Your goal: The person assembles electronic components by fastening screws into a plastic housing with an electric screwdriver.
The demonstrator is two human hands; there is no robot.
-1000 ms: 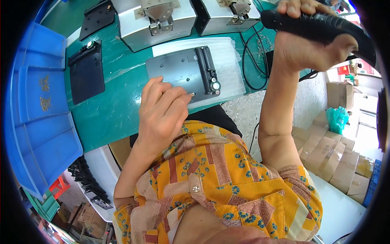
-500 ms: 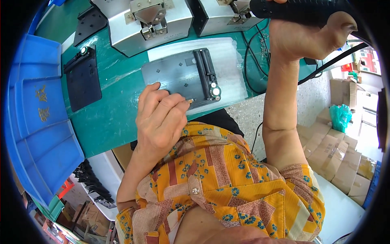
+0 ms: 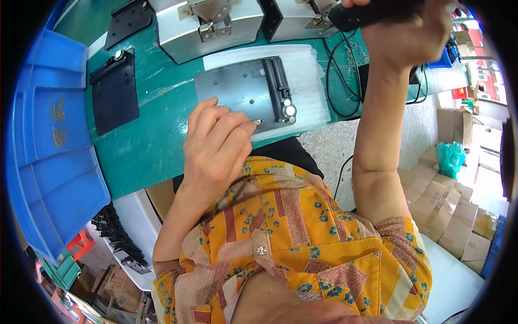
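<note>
A flat dark panel [image 3: 232,83] lies on a white sheet [image 3: 310,81] on the green bench. Along its right side runs a black bar [image 3: 276,86] with a round, shiny disc at the near end. My left hand [image 3: 218,143] is at the panel's near edge, fingers curled into a pinch. A small brass-coloured piece shows at its fingertips, too small to name. Raised at the upper right, my right hand [image 3: 407,48] is wrapped round a black hand tool [image 3: 367,15]. The tool's far part is cut off by the picture's rim, and the hand is somewhat blurred.
Two silver metal boxes [image 3: 210,32] with hinged fittings stand at the back. Similar dark panels [image 3: 116,94] lie at the left, beside a large blue bin [image 3: 59,129]. Black cables [image 3: 330,81] loop near small scattered parts [image 3: 356,54]. Cardboard boxes [image 3: 437,210] are stacked at the right.
The black tool has tilted and slid partly out of the top, with my right hand shifting slightly. My left hand stays pinched at the panel's edge. The whole view has shifted a little.
</note>
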